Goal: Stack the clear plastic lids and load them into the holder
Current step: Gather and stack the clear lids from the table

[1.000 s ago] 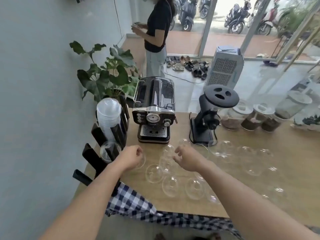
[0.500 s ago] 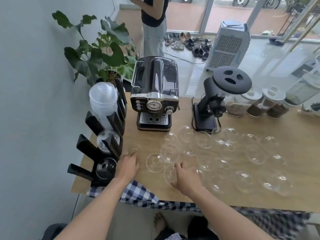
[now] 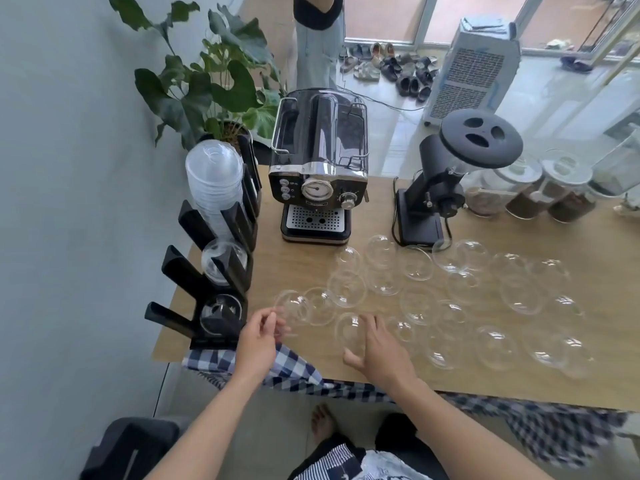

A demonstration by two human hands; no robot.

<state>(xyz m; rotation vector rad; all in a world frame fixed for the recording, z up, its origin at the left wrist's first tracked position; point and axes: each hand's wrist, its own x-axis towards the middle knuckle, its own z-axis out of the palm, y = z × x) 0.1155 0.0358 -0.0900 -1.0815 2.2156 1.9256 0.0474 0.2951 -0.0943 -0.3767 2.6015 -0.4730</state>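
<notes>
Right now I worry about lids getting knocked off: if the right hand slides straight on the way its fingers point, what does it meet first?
The right hand points away from the person; a clear lid at its fingertips looks first, though contact is unclear.

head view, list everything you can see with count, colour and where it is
loose dome lids: over twenty, clear, spread across the table
holder: one, black, table's left edge
stacked lids: one tall stack, clear, far holder slot
espresso machine: one, black and chrome, back left
grinder: one, black, right of the machine
jars: at least three, clear, brown contents, back right
checked cloth: one, blue and white, over the near edge
table: one, wooden
plant: one, green, behind the holder
air cooler: one, white, on the floor
shoes: several pairs, by the door
standing person: one, behind the table
left hand: pinching a lid
right hand: open over a lid
</notes>
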